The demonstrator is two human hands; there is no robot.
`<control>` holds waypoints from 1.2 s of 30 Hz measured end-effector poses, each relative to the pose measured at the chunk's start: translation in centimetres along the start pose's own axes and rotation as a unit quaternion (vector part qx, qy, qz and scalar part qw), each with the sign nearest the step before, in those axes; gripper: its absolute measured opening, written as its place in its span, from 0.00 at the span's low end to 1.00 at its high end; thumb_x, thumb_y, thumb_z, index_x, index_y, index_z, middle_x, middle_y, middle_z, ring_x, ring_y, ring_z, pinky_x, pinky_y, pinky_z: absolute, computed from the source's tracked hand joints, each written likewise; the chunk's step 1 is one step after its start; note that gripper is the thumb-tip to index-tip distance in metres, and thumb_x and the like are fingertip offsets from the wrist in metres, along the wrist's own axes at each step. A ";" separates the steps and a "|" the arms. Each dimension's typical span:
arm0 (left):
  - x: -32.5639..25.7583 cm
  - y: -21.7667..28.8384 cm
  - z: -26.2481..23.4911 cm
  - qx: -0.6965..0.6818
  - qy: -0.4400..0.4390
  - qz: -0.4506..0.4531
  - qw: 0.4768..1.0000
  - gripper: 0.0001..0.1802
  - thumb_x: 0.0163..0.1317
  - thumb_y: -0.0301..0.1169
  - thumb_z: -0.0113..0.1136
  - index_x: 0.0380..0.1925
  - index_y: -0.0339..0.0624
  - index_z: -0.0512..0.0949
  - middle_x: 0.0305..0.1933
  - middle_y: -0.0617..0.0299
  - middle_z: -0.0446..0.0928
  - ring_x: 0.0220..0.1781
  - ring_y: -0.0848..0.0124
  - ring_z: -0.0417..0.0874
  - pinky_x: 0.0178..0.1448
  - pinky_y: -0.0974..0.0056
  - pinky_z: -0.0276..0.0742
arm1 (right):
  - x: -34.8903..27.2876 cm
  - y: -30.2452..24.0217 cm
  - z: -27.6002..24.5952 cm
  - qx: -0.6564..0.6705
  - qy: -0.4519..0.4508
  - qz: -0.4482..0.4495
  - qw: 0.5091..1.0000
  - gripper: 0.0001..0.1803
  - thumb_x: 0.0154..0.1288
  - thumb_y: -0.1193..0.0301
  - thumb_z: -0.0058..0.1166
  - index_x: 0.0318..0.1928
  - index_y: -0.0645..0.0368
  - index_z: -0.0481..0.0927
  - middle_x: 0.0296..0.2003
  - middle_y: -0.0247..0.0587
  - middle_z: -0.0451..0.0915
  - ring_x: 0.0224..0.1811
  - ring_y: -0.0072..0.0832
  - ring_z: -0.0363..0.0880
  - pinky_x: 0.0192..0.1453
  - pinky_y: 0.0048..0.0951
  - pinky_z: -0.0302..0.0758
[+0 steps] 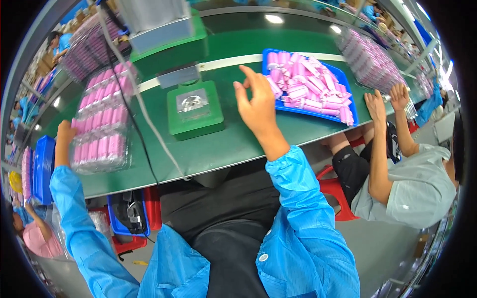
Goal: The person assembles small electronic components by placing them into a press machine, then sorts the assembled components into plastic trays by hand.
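My right hand is raised over the green bench with thumb and fingers apart, holding nothing. Just right of it, a blue tray holds a loose heap of pink-wrapped cylinders that look like battery cells. At the far left, my left hand has its fingers curled in at the left edge of a clear plastic pack filled with rows of the same pink cells. What those fingers grip is too small to make out. Between my hands stands a green block with a metal fixture on top.
A machine with a green base rises behind the block, and cables hang before it. Stacks of packed cells stand back left and back right. A co-worker sits at my right, hands on the bench. Blue bins are stacked at left.
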State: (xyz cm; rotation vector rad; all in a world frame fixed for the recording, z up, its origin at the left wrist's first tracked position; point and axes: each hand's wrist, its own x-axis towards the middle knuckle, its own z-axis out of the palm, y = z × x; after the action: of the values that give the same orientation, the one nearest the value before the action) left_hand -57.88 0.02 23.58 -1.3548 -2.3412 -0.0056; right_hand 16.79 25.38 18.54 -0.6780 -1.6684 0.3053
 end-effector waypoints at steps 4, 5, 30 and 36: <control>1.8 14.7 0.5 0.002 0.137 -0.066 0.988 0.15 0.61 0.40 0.61 0.29 0.36 0.79 0.37 0.40 0.82 0.43 0.38 0.82 0.46 0.39 0.77 | -0.4 1.1 -0.9 -0.053 -0.021 0.014 0.998 0.20 0.62 0.78 0.62 0.55 0.61 0.80 0.29 0.41 0.73 0.33 0.38 0.73 0.40 0.40 0.70; 1.4 17.0 -1.2 -0.075 0.167 -0.042 0.982 0.18 0.61 0.42 0.63 0.26 0.36 0.78 0.32 0.41 0.82 0.39 0.39 0.82 0.43 0.42 0.75 | -0.3 0.9 -0.9 -0.055 -0.026 0.015 0.998 0.19 0.63 0.78 0.62 0.55 0.62 0.80 0.28 0.40 0.73 0.33 0.37 0.72 0.41 0.39 0.70; -7.3 53.1 -14.1 -0.591 -0.096 0.243 0.763 0.21 0.59 0.38 0.74 0.46 0.34 0.83 0.38 0.50 0.85 0.38 0.63 0.86 0.46 0.60 0.81 | 1.2 -2.1 1.2 0.108 -0.214 0.030 0.970 0.17 0.62 0.72 0.66 0.51 0.63 0.84 0.32 0.39 0.78 0.34 0.31 0.76 0.42 0.32 0.73; -8.9 51.7 -14.0 -0.587 -0.001 0.233 0.775 0.13 0.62 0.32 0.70 0.41 0.34 0.86 0.38 0.56 0.83 0.31 0.67 0.80 0.38 0.63 0.76 | 2.1 -1.8 2.5 0.151 -0.270 0.050 0.950 0.14 0.63 0.70 0.66 0.46 0.65 0.86 0.33 0.40 0.80 0.34 0.29 0.77 0.40 0.30 0.73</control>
State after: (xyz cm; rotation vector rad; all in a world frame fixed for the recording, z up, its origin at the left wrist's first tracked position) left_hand -6.23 16.66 22.23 -2.3949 -1.8383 -1.5209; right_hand 13.71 25.60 20.62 -0.4684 -2.0448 0.8612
